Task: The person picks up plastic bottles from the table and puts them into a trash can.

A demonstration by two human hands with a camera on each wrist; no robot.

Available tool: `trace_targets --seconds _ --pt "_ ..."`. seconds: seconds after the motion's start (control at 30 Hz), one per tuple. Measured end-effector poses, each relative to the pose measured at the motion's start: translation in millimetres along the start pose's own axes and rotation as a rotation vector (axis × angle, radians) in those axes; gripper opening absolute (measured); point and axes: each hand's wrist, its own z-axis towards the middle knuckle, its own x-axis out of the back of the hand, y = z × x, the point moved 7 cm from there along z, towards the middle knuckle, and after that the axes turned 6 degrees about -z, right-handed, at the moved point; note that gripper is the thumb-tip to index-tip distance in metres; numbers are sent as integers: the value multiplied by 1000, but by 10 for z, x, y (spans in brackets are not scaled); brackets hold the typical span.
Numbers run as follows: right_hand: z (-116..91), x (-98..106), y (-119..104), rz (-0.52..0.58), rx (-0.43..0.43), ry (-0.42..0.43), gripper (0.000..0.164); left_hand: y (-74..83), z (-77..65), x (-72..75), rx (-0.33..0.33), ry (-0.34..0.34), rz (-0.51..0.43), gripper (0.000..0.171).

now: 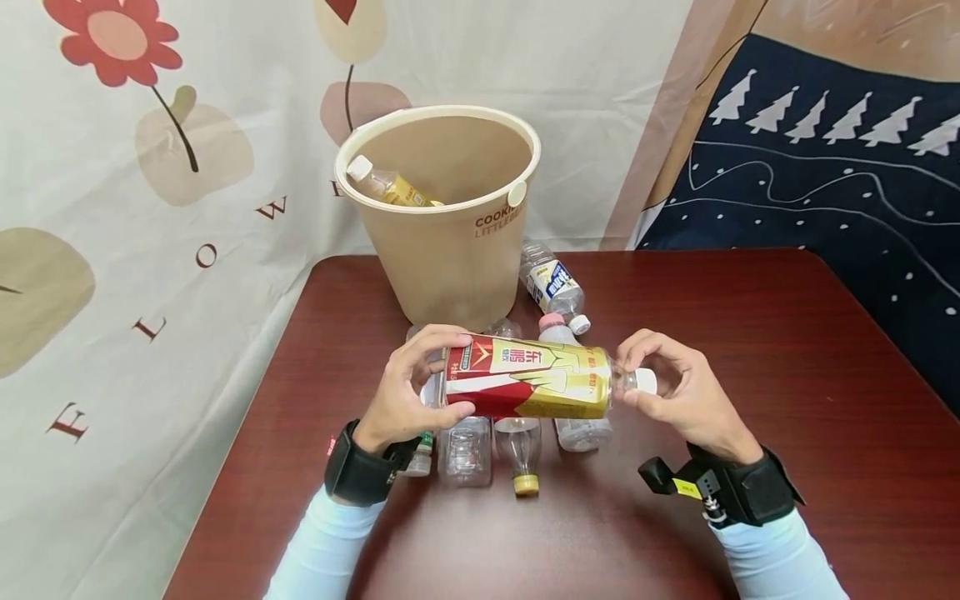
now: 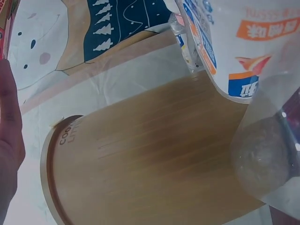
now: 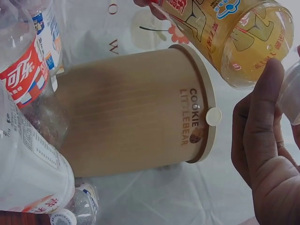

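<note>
A plastic drink bottle (image 1: 528, 379) with a red and gold label lies sideways in the air between both hands, above the table. My left hand (image 1: 401, 392) grips its base end, thumb below and fingers above. At the other end my right hand (image 1: 690, 392) pinches the white cap (image 1: 646, 381) at the neck. In the right wrist view the gold side of the bottle (image 3: 211, 37) shows at the top, with the cap (image 3: 291, 91) by the thumb and fingers. The left wrist view shows only the edge of the left hand (image 2: 9, 140).
Behind the held bottle stands a beige bucket (image 1: 450, 267) with a yellow-labelled bottle (image 1: 393, 187) inside. Several empty bottles lie on the dark red table (image 1: 720, 325), among them a yellow-capped bottle (image 1: 519, 450), a pink-capped one (image 1: 585, 433) and a blue-labelled one (image 1: 551, 279).
</note>
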Motion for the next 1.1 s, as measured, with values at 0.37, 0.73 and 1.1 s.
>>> trace_targets --seconds 0.37,0.73,1.1 --pt "10 11 45 -1 -12 -6 40 -61 -4 -10 -5 3 34 68" --pt "20 -2 87 -22 -65 5 41 -46 -1 32 16 14 60 66" --pt "13 -52 101 -13 -114 18 41 -9 -17 80 17 16 87 65"
